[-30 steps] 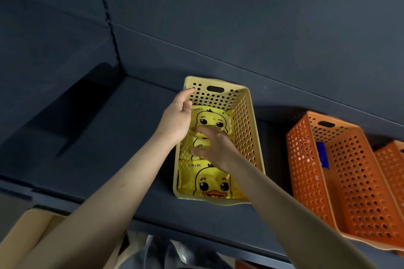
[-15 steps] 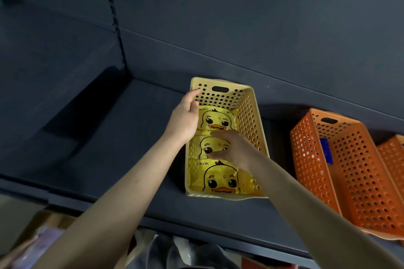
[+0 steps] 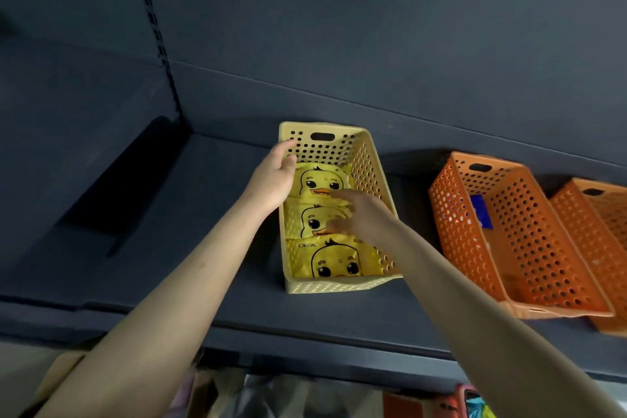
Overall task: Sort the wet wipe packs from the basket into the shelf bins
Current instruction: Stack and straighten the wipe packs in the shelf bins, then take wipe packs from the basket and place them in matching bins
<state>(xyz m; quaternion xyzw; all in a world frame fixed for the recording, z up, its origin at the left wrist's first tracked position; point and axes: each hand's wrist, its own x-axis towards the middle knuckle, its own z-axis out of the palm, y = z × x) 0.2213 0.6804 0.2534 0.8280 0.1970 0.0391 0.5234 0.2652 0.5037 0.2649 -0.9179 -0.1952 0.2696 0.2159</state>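
Left grip (image 3: 273, 180) on yellow bin (image 3: 372, 163) atop dark shelf (image 3: 339, 314).

One brand word can be read

"CKaK", in dark letters, stands at the top left corner of the yellow duck-face wet wipe pack (image 3: 334, 260), which lies just nearer than the right hand (image 3: 364, 215) in the yellow perforated plastic bin (image 3: 339, 287). No other print is legible.

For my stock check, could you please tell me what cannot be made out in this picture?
Head view:
- Middle duck pack: partly covered by the right hand.
- Blue item in the orange bin: partly behind its wall.
- Far-right bin: cut by the frame edge.
- Clutter below the shelf: blurred.
- Left hand grip on yellow bin: unclear.
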